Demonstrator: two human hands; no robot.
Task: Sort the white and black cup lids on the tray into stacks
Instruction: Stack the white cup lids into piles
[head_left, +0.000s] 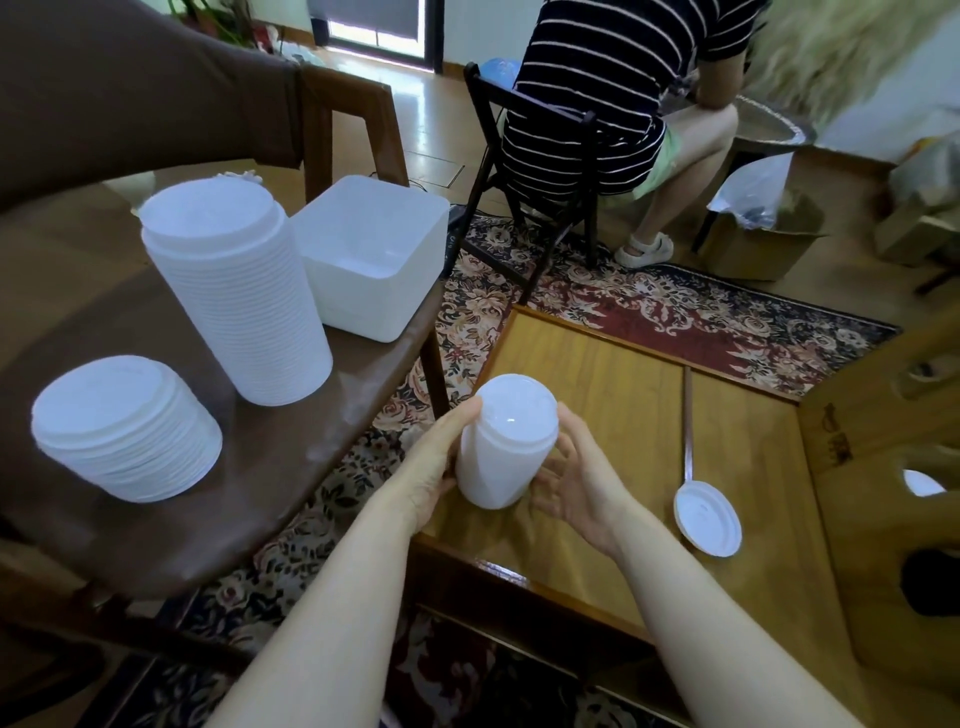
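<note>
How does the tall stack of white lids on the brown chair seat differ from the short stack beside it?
The tall stack of white plastic lids rises far higher than the short stack of white plastic lids. The tall stack stands farther back, right beside the white square tub; the short stack sits nearer the camera, to the tall one's left. Neither hand touches either. Both are white round lids nested upright on the brown chair seat.
</note>
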